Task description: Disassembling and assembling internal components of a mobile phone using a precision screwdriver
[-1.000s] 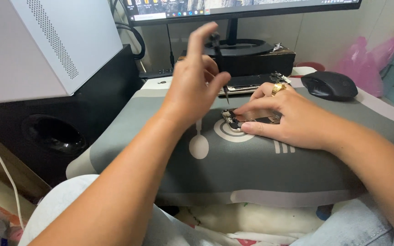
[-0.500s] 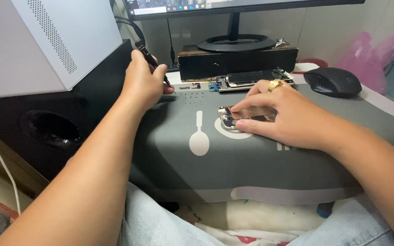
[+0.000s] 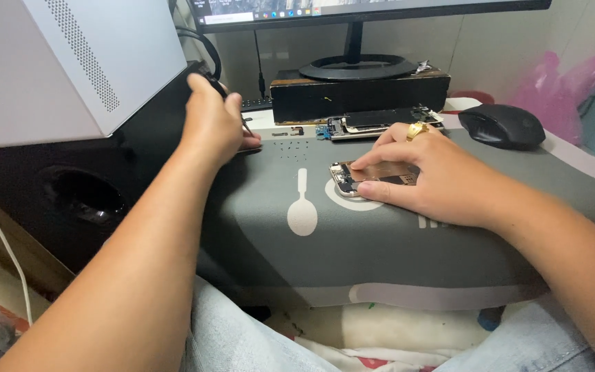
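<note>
The right hand [image 3: 442, 176] presses flat on the open phone [image 3: 370, 178] on the grey mat [image 3: 380, 255]. The left hand [image 3: 213, 124] grips a thin tool [image 3: 246, 125] at the mat's far edge. A slip could poke the bare parts.

Opened phone [image 3: 352, 178] flat on grey mat, slim tool [image 3: 246, 125] upright

- The small opened phone [image 3: 352, 180] lies on the mat [image 3: 380, 248], near the middle.
- The right hand [image 3: 425, 176] rests on top of that phone.
- The left hand [image 3: 215, 124] is at the mat's far left edge, next to the big speaker box [image 3: 84, 200].
- Another opened phone [image 3: 380, 122] lies behind the first one.
- The mouse [image 3: 503, 126] sits to the right of it.
- The screen stand [image 3: 359, 67] is on a box [image 3: 359, 96] at the back.
</note>
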